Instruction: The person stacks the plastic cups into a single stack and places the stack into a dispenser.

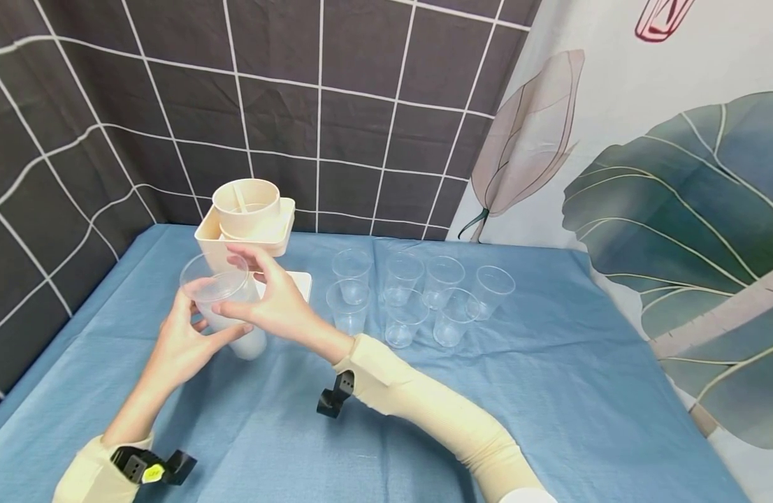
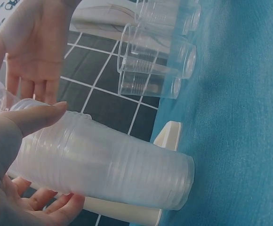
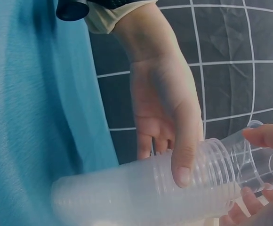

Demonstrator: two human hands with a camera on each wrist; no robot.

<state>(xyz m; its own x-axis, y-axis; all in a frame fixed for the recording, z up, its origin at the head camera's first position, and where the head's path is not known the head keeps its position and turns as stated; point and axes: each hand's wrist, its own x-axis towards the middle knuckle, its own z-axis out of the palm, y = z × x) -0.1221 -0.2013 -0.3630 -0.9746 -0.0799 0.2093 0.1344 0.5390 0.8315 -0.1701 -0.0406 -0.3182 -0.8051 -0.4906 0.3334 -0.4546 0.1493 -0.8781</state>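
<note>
My left hand [image 1: 182, 339] grips a tall stack of nested clear plastic cups [image 2: 113, 160], its thumb on one side and fingers on the other. The stack is tilted, its closed end low near the cloth. At the open end, my right hand [image 1: 276, 297] holds the top plastic cup [image 3: 242, 157] between thumb and fingers. That cup sticks partly out of the stack in the right wrist view. Several single clear cups [image 1: 405, 318] stand upright in two rough rows to the right of my hands.
Behind the stack is a cream box [image 1: 286, 223] with a round, divided cream container [image 1: 246, 209] on it. A flat white piece [image 1: 302, 283] lies by its base. A blue cloth [image 1: 374, 433] covers the table; a dark checked curtain [image 1: 361, 126] hangs at the back.
</note>
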